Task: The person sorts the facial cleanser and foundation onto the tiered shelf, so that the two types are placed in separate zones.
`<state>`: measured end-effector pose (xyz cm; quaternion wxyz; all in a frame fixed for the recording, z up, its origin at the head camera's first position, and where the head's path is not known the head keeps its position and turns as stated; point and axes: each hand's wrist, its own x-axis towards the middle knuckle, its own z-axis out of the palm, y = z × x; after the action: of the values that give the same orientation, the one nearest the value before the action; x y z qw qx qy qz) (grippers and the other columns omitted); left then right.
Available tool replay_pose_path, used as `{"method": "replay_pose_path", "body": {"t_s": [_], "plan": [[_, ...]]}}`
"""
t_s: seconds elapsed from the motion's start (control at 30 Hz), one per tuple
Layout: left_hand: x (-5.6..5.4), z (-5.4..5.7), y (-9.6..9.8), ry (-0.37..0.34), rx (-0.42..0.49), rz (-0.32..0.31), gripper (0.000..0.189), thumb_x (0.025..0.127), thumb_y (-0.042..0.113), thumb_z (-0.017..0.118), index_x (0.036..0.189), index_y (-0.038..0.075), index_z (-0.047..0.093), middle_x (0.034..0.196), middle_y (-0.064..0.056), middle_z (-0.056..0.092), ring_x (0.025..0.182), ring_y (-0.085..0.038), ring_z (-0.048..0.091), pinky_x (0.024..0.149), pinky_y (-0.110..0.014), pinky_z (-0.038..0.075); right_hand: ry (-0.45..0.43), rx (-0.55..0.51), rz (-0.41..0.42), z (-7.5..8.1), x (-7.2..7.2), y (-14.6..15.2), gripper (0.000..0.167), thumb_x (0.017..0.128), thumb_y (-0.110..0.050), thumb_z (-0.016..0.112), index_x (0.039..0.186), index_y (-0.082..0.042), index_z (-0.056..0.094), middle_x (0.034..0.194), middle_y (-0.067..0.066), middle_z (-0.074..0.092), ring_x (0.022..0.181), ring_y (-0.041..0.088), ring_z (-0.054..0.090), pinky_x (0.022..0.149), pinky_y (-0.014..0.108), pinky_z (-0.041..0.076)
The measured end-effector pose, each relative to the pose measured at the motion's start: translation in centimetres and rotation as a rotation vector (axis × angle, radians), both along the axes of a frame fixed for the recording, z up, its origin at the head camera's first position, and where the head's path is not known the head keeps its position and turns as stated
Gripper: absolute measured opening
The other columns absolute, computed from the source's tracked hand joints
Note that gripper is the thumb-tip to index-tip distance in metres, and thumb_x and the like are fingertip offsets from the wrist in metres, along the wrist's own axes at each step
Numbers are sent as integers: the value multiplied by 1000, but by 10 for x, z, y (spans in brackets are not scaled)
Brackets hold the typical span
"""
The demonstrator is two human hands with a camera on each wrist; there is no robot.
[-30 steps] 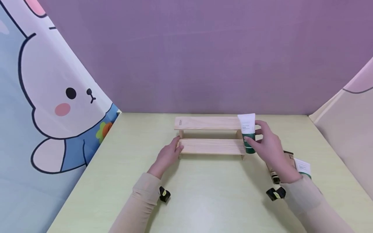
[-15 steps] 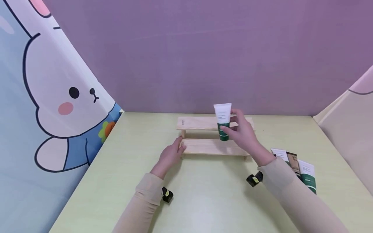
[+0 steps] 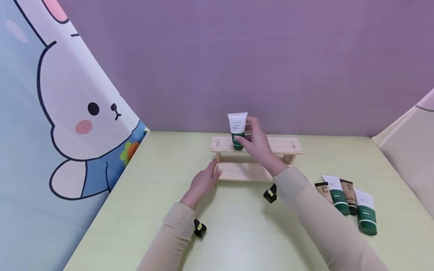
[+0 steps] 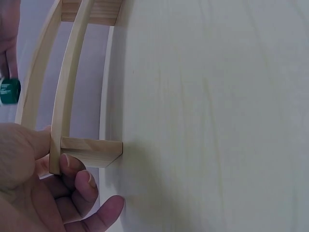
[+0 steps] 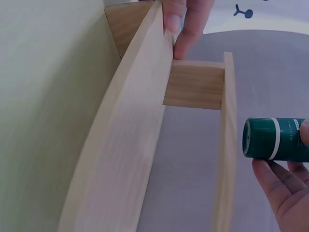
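So there's a pale table [image 3: 230, 241] with a purple backdrop [image 3: 217, 67] behind it and a big cartoon rabbit [image 3: 74, 98] printed on the cloth to the left. Over on the right, 4 tubes are lying bunched together: 2 brown tubes [image 3: 349, 196] with dark caps and 2 white-and-green tubes [image 3: 366, 212]. The right sleeve [image 3: 318, 210] kinda gets in the way, covering the lower end of the leftmost brown tube, and the right wrist hides the right end of the lower shelf [image 3: 240, 171]. There's also a black gadget [image 3: 270, 193] with a yellow mark at each wrist.

Labels: small print on the white parts, dark characters on the brown tubes, but all of it's too small or blurry for me to read. Same with the little mark at the left end of the upper shelf [image 3: 279, 144].

Now the tube [image 3: 237, 122] being handled, also white with a green lower part: the right hand [image 3: 259, 145] has it pinched between thumb and fingers, cap down and pretty much upright, just above the left part of the upper shelf. Right wrist view shows a slim gap under the cap. The left hand [image 3: 203, 182] grips the left end of the lower shelf, thumb on top, fingers underneath.
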<state>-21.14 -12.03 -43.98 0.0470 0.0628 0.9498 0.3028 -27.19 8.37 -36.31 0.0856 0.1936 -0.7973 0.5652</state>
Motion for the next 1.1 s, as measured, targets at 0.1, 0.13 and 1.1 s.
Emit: {"method": "replay_pose_path", "body": {"t_s": [0.1,0.13,1.1], "plan": [[1,-3,4,-5,6,-7,55,105,34,44,153,12,30,137,-21,54,117,-40,57,95,-53,45,-13,14,-7,-6,-2,-4,58,93,-8,66,138,-13,30,120,20,56,105,38,64,87,43,53],[2,-4,5,-6,4,-9,55,105,34,44,153,12,30,137,-21,54,117,-40,57,95,-53,45,-22,23,-13,-8,-2,-4,58,93,-9,66,139,-14,30,121,20,56,106,38,64,87,43,53],[6,-6,-9,5,11,-8,54,104,34,44,152,14,31,136,-23,55,118,-42,55,95,-55,44,144,454,-101,-25,97,102,33,93,-11,67,123,-1,62,120,17,65,104,35,64,86,50,51]]}}
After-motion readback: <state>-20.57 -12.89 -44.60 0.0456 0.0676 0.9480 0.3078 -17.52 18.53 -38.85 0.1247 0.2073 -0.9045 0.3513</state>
